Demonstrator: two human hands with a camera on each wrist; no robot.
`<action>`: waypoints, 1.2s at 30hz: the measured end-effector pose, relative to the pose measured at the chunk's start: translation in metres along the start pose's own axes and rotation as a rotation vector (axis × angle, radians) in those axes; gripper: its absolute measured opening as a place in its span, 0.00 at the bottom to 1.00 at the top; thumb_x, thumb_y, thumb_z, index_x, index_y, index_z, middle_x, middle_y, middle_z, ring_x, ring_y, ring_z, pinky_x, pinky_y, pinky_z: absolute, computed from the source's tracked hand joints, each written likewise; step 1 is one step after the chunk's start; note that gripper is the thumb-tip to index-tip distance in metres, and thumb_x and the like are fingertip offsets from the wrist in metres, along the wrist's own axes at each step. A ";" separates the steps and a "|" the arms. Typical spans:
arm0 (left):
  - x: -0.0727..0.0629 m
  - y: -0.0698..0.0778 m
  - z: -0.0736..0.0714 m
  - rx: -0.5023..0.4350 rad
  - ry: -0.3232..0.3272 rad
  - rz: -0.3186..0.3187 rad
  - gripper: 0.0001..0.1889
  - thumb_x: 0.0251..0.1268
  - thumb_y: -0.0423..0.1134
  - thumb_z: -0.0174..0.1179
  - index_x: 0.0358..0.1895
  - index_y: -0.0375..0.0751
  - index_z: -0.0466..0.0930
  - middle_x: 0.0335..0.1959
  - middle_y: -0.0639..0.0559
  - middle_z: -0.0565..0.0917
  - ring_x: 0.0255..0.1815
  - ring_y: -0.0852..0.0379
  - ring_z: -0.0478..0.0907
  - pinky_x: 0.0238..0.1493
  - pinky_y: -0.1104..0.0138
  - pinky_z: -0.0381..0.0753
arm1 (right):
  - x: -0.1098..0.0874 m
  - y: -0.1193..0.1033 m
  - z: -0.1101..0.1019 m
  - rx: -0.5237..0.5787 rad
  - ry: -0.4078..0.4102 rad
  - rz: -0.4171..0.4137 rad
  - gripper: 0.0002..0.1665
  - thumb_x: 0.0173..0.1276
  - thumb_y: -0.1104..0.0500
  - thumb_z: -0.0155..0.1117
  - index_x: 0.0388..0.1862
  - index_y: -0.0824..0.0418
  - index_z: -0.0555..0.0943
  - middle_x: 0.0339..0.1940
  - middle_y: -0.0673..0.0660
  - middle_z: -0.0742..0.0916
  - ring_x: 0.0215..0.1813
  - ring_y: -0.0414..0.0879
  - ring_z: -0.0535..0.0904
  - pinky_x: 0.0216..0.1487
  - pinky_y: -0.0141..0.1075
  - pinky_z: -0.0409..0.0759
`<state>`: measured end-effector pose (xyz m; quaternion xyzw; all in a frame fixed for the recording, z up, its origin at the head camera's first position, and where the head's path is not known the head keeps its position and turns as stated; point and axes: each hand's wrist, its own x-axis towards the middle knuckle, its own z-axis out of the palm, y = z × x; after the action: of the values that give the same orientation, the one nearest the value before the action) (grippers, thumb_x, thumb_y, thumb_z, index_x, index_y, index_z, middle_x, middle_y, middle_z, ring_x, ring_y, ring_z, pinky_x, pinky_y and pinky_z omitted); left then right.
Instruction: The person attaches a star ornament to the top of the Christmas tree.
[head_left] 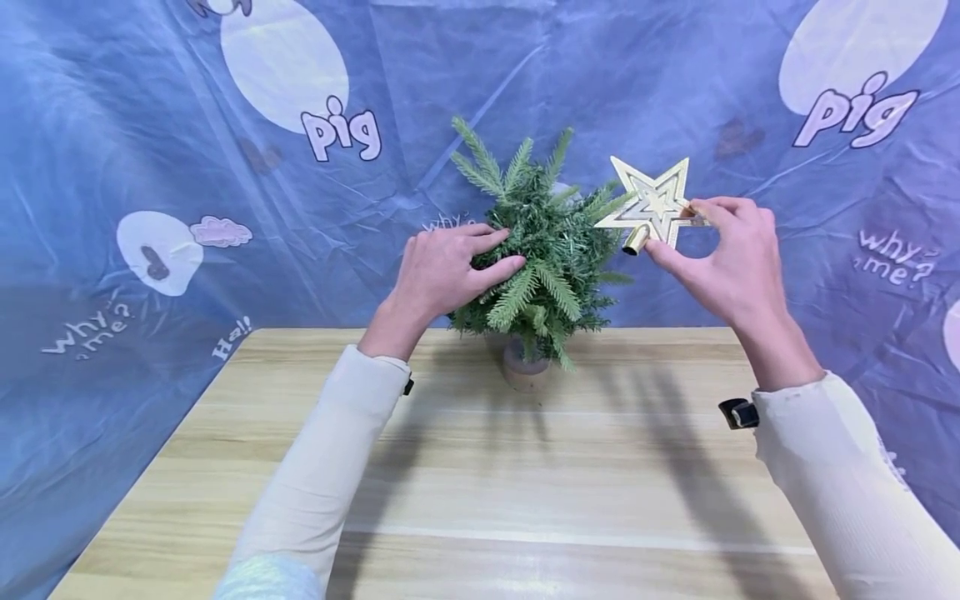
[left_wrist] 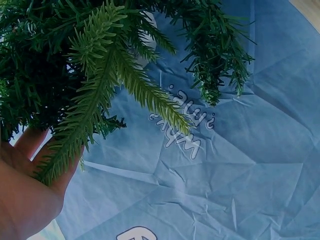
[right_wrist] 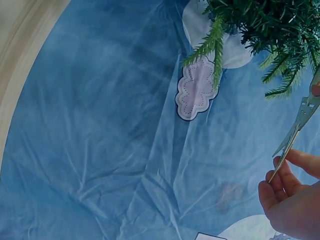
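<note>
A small artificial Christmas tree stands upright on the table, its pot showing below the branches. At its left side, my left hand touches the foliage, thumb and forefinger stretched out. In the left wrist view, the fingers lie behind a light green sprig. To the right of the tree, my right hand pinches a gold star tree topper between thumb and fingers. The star is raised beside the upper branches, with its short tube pointing down and left. The right wrist view catches the star nearly edge-on.
The light wooden table ends just behind the pot. A blue printed cloth hangs behind the table and at both sides. Shadows of the arms and tree fall across the tabletop.
</note>
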<state>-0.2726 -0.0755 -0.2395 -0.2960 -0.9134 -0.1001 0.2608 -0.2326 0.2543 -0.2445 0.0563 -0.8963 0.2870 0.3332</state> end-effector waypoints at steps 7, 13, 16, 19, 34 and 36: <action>-0.001 0.000 0.001 0.004 -0.006 -0.004 0.29 0.70 0.70 0.51 0.65 0.62 0.80 0.64 0.54 0.81 0.11 0.58 0.61 0.14 0.66 0.64 | 0.003 -0.004 0.003 -0.016 0.014 0.015 0.40 0.61 0.46 0.74 0.64 0.70 0.78 0.66 0.71 0.76 0.64 0.67 0.65 0.58 0.57 0.62; -0.003 0.002 0.003 0.002 -0.007 -0.004 0.28 0.70 0.70 0.51 0.65 0.62 0.80 0.64 0.54 0.81 0.12 0.58 0.66 0.15 0.65 0.66 | 0.002 -0.008 0.005 -0.010 0.042 0.007 0.39 0.59 0.46 0.75 0.62 0.70 0.80 0.65 0.70 0.77 0.63 0.65 0.65 0.56 0.55 0.62; -0.003 0.002 0.003 0.004 -0.003 -0.004 0.28 0.70 0.69 0.51 0.65 0.62 0.80 0.64 0.54 0.81 0.12 0.58 0.66 0.15 0.65 0.66 | 0.004 -0.009 0.007 -0.008 0.055 0.011 0.40 0.59 0.45 0.76 0.62 0.70 0.80 0.65 0.69 0.77 0.63 0.64 0.65 0.57 0.55 0.63; -0.003 0.002 0.003 0.008 0.005 -0.001 0.28 0.70 0.70 0.51 0.65 0.62 0.80 0.64 0.53 0.81 0.11 0.59 0.62 0.14 0.66 0.65 | 0.006 -0.010 0.008 -0.008 0.061 0.030 0.41 0.59 0.45 0.75 0.64 0.70 0.79 0.66 0.68 0.76 0.64 0.64 0.64 0.58 0.56 0.63; -0.004 0.000 0.004 0.006 0.031 0.019 0.28 0.70 0.69 0.52 0.64 0.61 0.81 0.62 0.53 0.82 0.11 0.60 0.58 0.14 0.65 0.62 | 0.016 -0.015 0.013 0.004 0.115 -0.027 0.40 0.57 0.45 0.77 0.62 0.70 0.80 0.64 0.68 0.77 0.64 0.62 0.65 0.61 0.53 0.61; -0.003 0.000 0.003 0.010 0.031 0.023 0.28 0.70 0.69 0.52 0.64 0.61 0.81 0.62 0.54 0.82 0.11 0.60 0.58 0.14 0.66 0.62 | 0.019 -0.016 0.013 0.003 0.132 -0.041 0.39 0.57 0.45 0.77 0.60 0.70 0.81 0.63 0.68 0.77 0.63 0.62 0.65 0.60 0.52 0.61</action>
<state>-0.2724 -0.0760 -0.2436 -0.3038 -0.9063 -0.0969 0.2774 -0.2496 0.2355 -0.2325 0.0562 -0.8705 0.2848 0.3975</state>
